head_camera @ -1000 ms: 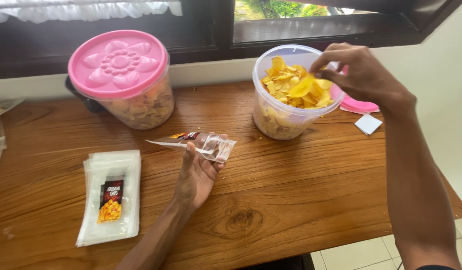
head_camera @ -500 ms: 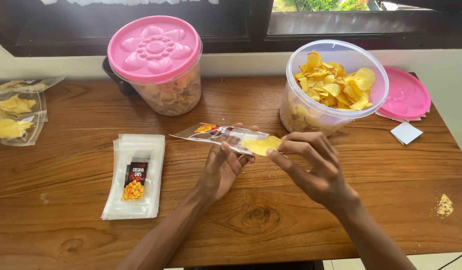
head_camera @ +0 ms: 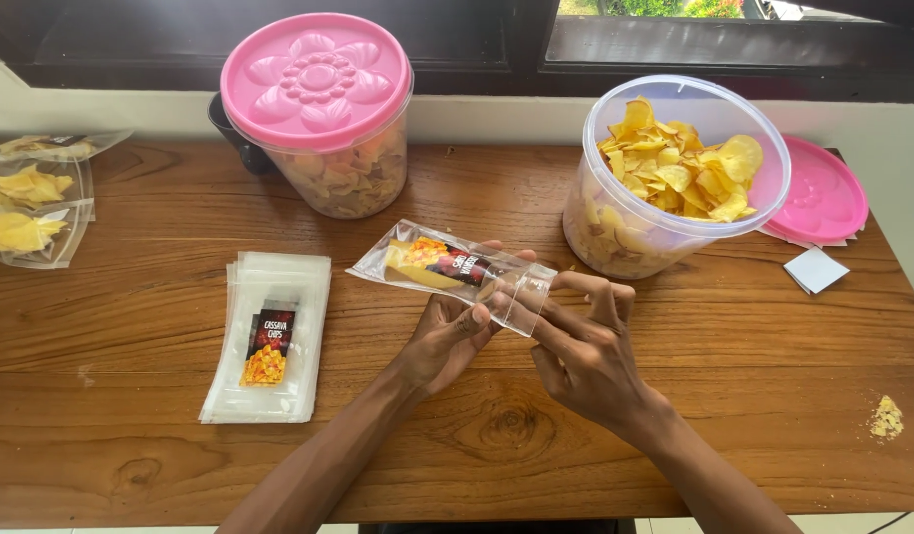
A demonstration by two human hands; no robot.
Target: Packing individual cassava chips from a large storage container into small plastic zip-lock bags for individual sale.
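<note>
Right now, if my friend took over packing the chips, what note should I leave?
Left hand holds the clear pouch from below; right hand pinches its open end. One chip sits inside the pouch. The open tub of chips stands at the right, its pink lid behind it. Empty pouches lie at the left, filled bags at the far left. Left: more chips, closing.

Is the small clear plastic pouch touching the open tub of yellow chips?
Apart. The head view shows bare wooden table between the small clear plastic pouch, held by both hands, and the open tub of yellow chips.
</note>
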